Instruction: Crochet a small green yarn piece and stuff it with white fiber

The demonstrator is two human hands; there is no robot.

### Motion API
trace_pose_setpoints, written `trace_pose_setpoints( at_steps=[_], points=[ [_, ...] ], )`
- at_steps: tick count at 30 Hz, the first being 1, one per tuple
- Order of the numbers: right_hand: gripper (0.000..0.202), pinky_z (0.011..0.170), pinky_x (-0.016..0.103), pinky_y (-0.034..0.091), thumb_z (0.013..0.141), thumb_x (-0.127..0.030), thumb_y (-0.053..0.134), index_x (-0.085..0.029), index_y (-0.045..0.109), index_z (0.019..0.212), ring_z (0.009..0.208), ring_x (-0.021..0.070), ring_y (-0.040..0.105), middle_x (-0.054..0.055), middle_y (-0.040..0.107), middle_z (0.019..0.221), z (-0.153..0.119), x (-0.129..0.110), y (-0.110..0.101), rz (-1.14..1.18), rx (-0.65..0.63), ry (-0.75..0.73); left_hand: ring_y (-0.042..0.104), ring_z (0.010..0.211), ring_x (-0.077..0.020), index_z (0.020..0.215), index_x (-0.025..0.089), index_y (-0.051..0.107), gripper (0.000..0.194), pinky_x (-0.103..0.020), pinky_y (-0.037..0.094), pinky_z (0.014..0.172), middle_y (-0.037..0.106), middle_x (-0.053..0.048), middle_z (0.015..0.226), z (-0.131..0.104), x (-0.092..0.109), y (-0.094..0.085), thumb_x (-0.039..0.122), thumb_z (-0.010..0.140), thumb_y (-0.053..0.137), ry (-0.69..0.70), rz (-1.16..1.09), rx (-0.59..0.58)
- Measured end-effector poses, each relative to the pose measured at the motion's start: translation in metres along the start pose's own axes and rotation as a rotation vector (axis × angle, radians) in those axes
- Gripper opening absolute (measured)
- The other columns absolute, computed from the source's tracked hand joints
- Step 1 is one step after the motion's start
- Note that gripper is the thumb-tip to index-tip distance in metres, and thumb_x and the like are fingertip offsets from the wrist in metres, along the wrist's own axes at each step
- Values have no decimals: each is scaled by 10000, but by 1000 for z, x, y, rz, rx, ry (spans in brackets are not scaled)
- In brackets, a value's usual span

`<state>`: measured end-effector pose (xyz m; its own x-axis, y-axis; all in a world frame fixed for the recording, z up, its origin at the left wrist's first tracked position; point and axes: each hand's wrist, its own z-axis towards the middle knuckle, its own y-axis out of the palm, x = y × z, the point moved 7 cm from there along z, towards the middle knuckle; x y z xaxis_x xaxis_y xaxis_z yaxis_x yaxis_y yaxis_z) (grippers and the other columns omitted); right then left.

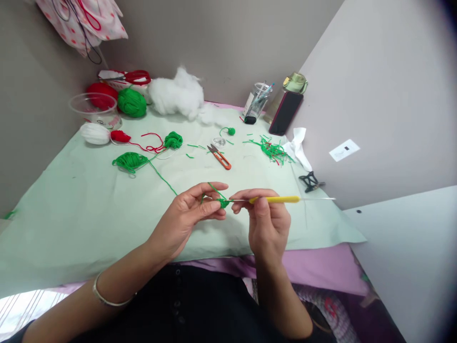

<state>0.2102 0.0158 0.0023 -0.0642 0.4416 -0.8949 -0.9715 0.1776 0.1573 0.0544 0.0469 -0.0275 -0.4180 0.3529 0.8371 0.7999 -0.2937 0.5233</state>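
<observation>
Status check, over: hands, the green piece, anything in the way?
Left hand pinching green piece. Right hand holding yellow-handled hook, tip at piece. Orange snips beyond, touching neither hand.
</observation>
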Motion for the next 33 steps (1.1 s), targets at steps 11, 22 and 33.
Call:
trace_pose_setpoints(
  at_steps=[11,22,33],
  points=[
    [311,776,353,638,976,-80,611,-242,713,1221,966,207,734,90,766,1073,-21,-23,26,-774,-129,-647,522,581,-34,1249,262,767,421,-151,446,559,646,39,836,-1,6,3,221,842,865,95,52,81],
    [193,666,306,553,1040,-287,588,-252,772,991,709,129,656,18,709,899,1,11,1,32,53,-24,218,436,3,1241,176,769,355,-132,213,422,387,111,575,5,-1,6,174,887,806,-98,-173,-19],
    [191,658,291,565,1029,-321,610,-236,771,971,712,126,664,18,720,902,-1,11,1,20,55,21,350,444,63,1155,257,827,286,-141,235,433,584,25,929,2,3,6,211,872,821,-19,-50,16]
  ],
)
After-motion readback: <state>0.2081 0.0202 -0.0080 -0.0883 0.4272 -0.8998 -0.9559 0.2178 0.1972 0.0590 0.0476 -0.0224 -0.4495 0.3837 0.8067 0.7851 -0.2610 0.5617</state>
